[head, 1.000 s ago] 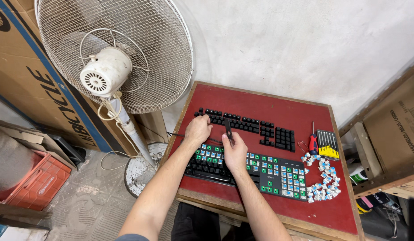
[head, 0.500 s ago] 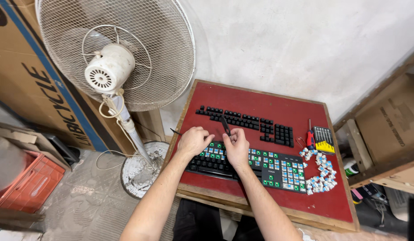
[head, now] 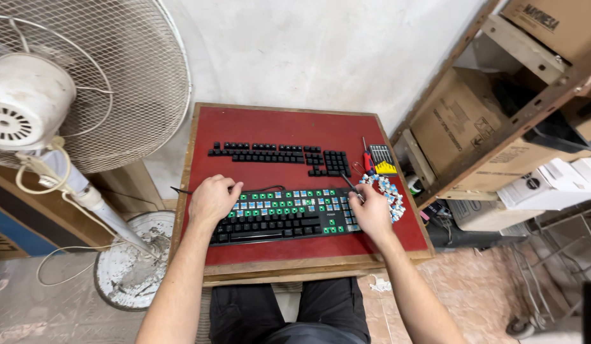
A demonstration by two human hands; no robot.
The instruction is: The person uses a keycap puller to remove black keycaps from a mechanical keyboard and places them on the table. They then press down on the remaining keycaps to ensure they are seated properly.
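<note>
Two hands on the keyboard: left hand flat, right hand gripping a thin tool.

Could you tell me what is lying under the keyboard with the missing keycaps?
The keyboard lies flat on the red tabletop. The left hand rests on its left end, hiding the keys there; the right hand covers its right end.

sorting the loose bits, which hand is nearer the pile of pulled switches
Right. The right hand sits just left of the pile of pulled switches, nearly touching; the left hand rests at the keyboard's far end.
</note>
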